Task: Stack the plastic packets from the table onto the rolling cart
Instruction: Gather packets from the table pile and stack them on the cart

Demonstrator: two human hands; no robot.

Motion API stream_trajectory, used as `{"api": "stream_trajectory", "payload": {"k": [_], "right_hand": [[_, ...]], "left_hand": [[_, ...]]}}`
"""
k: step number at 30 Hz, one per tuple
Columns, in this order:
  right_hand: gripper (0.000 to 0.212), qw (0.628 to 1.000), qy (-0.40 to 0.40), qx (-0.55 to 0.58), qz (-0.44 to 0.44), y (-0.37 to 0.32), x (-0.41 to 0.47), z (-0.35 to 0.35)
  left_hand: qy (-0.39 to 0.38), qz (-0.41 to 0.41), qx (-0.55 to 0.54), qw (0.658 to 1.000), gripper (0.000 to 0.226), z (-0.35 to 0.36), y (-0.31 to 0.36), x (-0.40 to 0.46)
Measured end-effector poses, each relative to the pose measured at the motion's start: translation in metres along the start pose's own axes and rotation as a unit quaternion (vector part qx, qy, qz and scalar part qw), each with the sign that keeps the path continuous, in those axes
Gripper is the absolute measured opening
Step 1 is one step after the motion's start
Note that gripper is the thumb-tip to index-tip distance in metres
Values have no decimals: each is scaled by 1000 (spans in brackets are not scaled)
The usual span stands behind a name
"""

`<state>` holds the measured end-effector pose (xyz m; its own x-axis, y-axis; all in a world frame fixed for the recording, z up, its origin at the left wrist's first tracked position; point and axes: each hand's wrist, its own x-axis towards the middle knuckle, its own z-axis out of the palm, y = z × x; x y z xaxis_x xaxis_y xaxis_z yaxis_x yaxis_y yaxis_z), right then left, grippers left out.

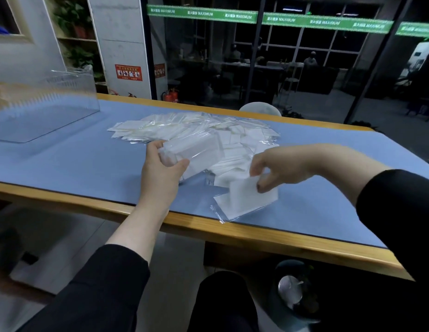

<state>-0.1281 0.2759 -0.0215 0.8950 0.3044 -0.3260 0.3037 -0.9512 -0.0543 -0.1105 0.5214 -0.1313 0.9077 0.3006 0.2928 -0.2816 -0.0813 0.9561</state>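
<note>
On the blue surface [77, 161] we're early: left hand [160, 168] grips a gathered stack [194, 149], right hand [278, 168] pinches a packet [244, 200], big pile [196, 128] left, cart not visible.

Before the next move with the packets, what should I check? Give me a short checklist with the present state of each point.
1. Left hand grips a bundle of packets: ok.
2. Right hand pinches a packet near the table edge: ok.
3. Bundle edges aligned: cannot tell, blurred.
4. Cart in view for stacking: not ok, none visible.
5. Pile left on the table: not ok, many remain.
</note>
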Motion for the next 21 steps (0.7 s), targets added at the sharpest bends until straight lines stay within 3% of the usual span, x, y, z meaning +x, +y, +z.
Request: {"api": "stream_trajectory", "payload": {"k": [8, 16, 19, 21], "right_hand": [[66, 995, -70, -48, -52, -14, 36, 12], [38, 996, -73, -52, -22, -5, 37, 15], [39, 998, -51, -6, -28, 1, 29, 18], [29, 999, -6, 20, -24, 8, 16, 16]], "left_hand": [[1, 5, 7, 1000, 48, -1, -2, 2], [-10, 8, 5, 1000, 50, -1, -3, 2], [-17, 5, 3, 1000, 49, -1, -1, 0], [-23, -2, 3, 1000, 48, -2, 0, 0]]}}
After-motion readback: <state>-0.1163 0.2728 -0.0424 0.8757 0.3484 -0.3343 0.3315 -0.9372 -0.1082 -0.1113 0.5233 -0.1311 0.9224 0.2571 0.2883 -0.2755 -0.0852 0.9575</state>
